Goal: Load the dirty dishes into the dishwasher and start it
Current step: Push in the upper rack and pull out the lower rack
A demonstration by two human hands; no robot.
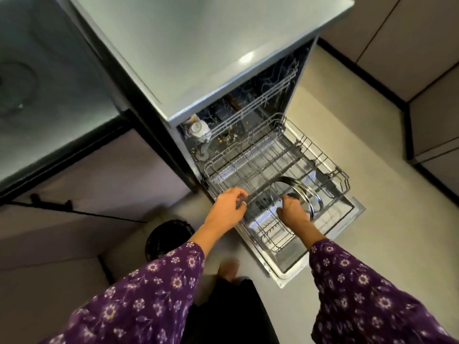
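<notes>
The steel plate [304, 192] stands on its edge in the near right part of the lower rack [248, 155]. The right hand [291, 212] holds it by the near rim, with the fingers curled round the edge. The left hand [229, 207] grips a wire on the near left side of the rack.

The plate looks thin, hard and light. It will not bend, and I think it will not break if it tips. It is shiny and may be wet, so it could slip. The rim is the best place to hold it, with the thumb on one face and the fingers on the other.

The rack is pulled out over the open dishwasher door [347, 214]. Its wires are thin, so the plate must sit between them or it will lean. The floor [372, 145] is pale and smooth. A dark bin [166, 237] sits on the near left, and cupboards [422, 58] stand on the far right.
</notes>
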